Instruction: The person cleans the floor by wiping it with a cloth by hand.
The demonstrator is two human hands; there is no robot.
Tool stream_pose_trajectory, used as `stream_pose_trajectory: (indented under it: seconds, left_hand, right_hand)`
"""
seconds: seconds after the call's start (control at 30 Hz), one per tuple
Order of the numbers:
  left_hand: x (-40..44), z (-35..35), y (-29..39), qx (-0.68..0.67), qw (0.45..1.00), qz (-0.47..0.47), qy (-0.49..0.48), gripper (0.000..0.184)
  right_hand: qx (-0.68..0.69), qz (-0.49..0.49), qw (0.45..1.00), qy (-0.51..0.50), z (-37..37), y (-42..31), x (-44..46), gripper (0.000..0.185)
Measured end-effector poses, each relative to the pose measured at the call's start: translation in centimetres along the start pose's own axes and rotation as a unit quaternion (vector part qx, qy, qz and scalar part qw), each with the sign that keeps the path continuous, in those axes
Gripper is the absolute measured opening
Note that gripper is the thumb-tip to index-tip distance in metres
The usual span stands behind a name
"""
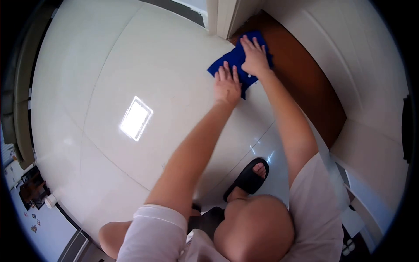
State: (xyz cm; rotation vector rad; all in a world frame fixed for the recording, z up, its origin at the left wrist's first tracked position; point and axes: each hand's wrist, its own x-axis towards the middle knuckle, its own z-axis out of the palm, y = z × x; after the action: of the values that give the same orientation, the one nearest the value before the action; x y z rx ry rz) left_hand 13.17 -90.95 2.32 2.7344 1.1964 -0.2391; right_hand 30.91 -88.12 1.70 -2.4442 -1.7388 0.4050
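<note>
A blue cloth (236, 56) lies flattened on the glossy white tiles and reaches over the edge of a brown wooden strip at the doorway. My left hand (228, 85) is pressed flat on its near left part, fingers stretched out. Farther forward, on the right part of the cloth, my right hand (255, 59) lies palm down with its fingers spread. Both hands touch the cloth from above; neither is wrapped round it. Part of the cloth is hidden under my palms.
The white tiled floor (113, 78) reflects a bright window. A brown wooden floor strip (301, 78) runs along a white door panel (349, 52) on the right. A white door frame (222, 22) stands ahead. My foot in a black slipper (248, 177) is close below.
</note>
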Motion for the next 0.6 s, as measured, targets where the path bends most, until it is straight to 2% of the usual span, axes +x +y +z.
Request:
stream_pose_trajectory:
  seconds: [0.07,0.1,0.13,0.23,0.33,0.4,0.43,0.57,0.6]
  left_hand:
    - [-1.6,-0.5,-2.9,0.020,1.000,0.006,-0.002,0.071]
    - [-2.7,-0.1,-4.7,0.015,0.999,0.028,0.033,0.071]
    - [-4.0,-0.5,-6.2,0.024,0.998,0.052,0.018,0.071]
    - [-9.6,-1.1,-10.6,0.026,0.992,0.119,-0.020,0.073]
    - [-16.2,-0.6,-13.1,-0.003,0.990,0.134,-0.038,0.071]
    - [-20.8,-0.1,-13.5,-0.023,0.989,0.125,-0.069,0.070]
    - [-23.0,0.5,-13.6,-0.023,0.990,0.133,-0.040,0.070]
    - [-28.3,0.6,-12.2,-0.092,0.986,0.124,-0.062,0.072]
    - [-28.7,0.3,-11.6,-0.108,0.984,0.124,-0.070,0.073]
  right_hand:
    - [0.032,-0.033,0.999,0.011,1.0,-2.9,-1.1,0.092]
    - [0.019,-0.048,0.999,0.011,1.2,-3.6,-1.6,0.089]
    - [0.009,-0.064,0.998,0.010,1.5,-4.4,-2.1,0.087]
    - [0.047,-0.169,0.984,-0.017,2.6,-8.2,-4.0,0.084]
    - [0.056,-0.275,0.959,-0.047,3.6,-14.7,-6.8,0.086]
    - [0.073,-0.366,0.925,-0.076,5.1,-18.4,-8.4,0.085]
    - [0.097,-0.405,0.903,-0.100,5.4,-20.3,-9.2,0.087]
    - [-0.018,-0.524,0.819,-0.234,4.6,-26.6,-12.1,0.110]
    - [-0.024,-0.552,0.804,-0.221,5.2,-27.1,-12.3,0.110]
